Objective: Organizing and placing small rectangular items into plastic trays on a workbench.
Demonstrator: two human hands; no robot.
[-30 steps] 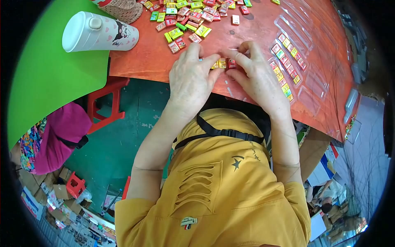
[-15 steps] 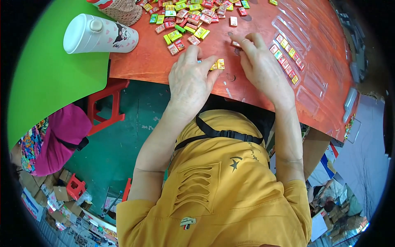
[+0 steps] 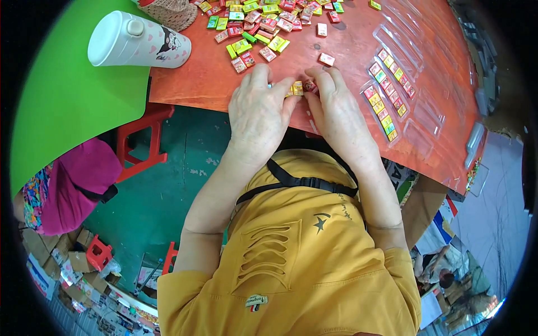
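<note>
Head view: a short row of small yellow and red packets (image 3: 298,88) is pinched between the fingertips of the left hand (image 3: 259,109) and the right hand (image 3: 336,109), both pressed flat near the front edge of the orange table (image 3: 196,78). Loose coloured packets (image 3: 263,25) are scattered beyond. A filled clear tray (image 3: 386,92) is seen to the right, a white lidded jug (image 3: 137,40) to the left.

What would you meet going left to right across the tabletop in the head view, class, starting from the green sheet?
Green sheet → white lidded tumbler lying on its side → left hand → small yellow packets between the fingertips → right hand → clear tray holding a row of coloured packets.
</note>
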